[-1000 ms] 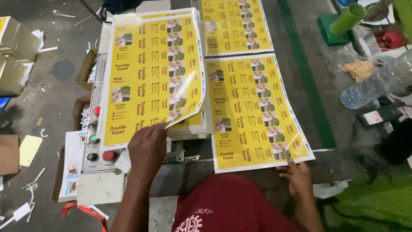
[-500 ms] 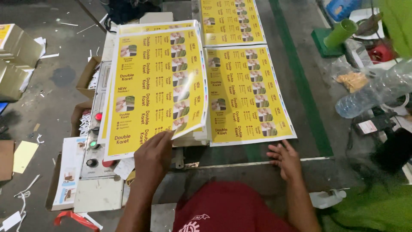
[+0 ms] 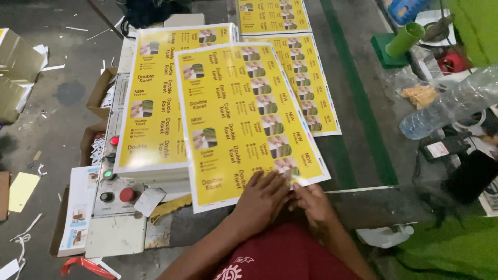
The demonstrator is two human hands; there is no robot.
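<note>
A glossy yellow printed sheet (image 3: 244,119) lies slanted across the machine bed, partly over a stack of like sheets (image 3: 155,103) at the left. My left hand (image 3: 264,197) and my right hand (image 3: 311,199) meet at the sheet's near edge, fingers pinching it. Another yellow sheet (image 3: 308,88) lies flat on the dark belt to the right, and one more (image 3: 272,15) sits farther back.
A control panel with red and green buttons (image 3: 115,176) sits left of the stack. A green stripe (image 3: 358,98) runs along the belt. A clear plastic bottle (image 3: 451,106), a green tube (image 3: 404,39) and clutter lie at the right. Cardboard boxes (image 3: 18,67) and paper scraps lie on the floor at the left.
My left hand pulled the top sheet off the stack to the right and toward me. My right hand left the belt sheet and joined it. The belt sheet has moved away.
</note>
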